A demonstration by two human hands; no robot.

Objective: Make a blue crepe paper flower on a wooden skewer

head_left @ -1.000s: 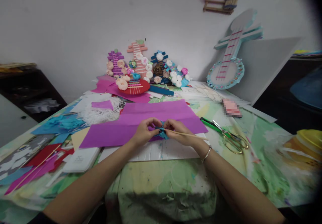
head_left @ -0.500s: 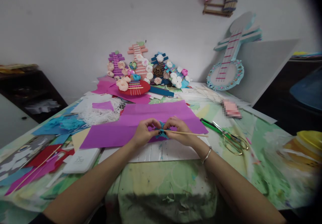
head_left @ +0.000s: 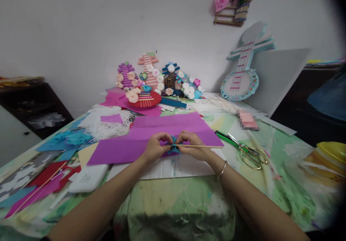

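Observation:
Between my two hands is a small blue paper piece point(head_left: 173, 140) with pointed tips, like a star or flower. My left hand point(head_left: 157, 146) pinches its left side with thumb and fingers. From the other side my right hand point(head_left: 191, 144) pinches it too, and a thin wooden stick point(head_left: 208, 147) runs out to the right beneath those fingers. Both hands hover over a large purple sheet point(head_left: 140, 132), which lies across a white board point(head_left: 162, 170). Fingertips hide part of the blue paper.
Gold-handled scissors point(head_left: 252, 158) and a green-and-black cutter point(head_left: 225, 138) lie to the right. White paper shreds point(head_left: 110, 125) and a white scale point(head_left: 88, 179) are on the left. Flower-decorated lute models point(head_left: 146, 99) stand along the wall. A yellow-lidded jar point(head_left: 325, 165) sits far right.
The view has tilted up slightly, so the scene sits a little lower. Both hands keep their pinch on the blue paper, with hardly any movement of the fingers.

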